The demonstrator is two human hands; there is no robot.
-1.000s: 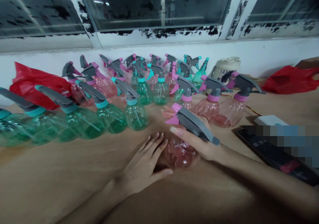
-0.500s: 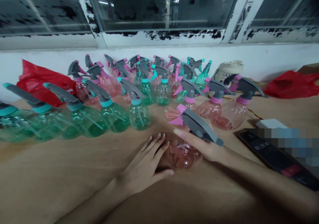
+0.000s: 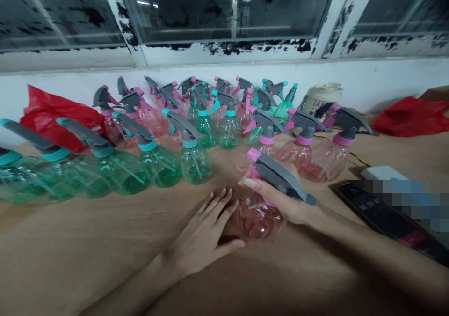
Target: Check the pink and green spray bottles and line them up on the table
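Note:
A pink spray bottle (image 3: 261, 220) with a grey and pink trigger head stands on the table in front of me. My right hand (image 3: 280, 194) is closed around its neck and trigger, the thumb on the near side and the other fingers mostly hidden behind the head. Flat on the wood, with fingers spread, my left hand (image 3: 205, 236) lies just left of the bottle's base. Beyond it, a row of green spray bottles (image 3: 163, 168) runs to the left. Several pink spray bottles (image 3: 329, 161) stand behind my right hand.
More pink and green bottles crowd against the white wall. A red plastic bag (image 3: 59, 117) lies at the back left, another red bag (image 3: 414, 117) at the back right. Near my right forearm a phone (image 3: 382, 213) rests on the wooden table (image 3: 105, 241); a pale tub (image 3: 322, 96) stands behind.
My right fingers have curled in around the trigger, which showed more fully before. The bottle's head has shifted very slightly. My left hand has stayed in place.

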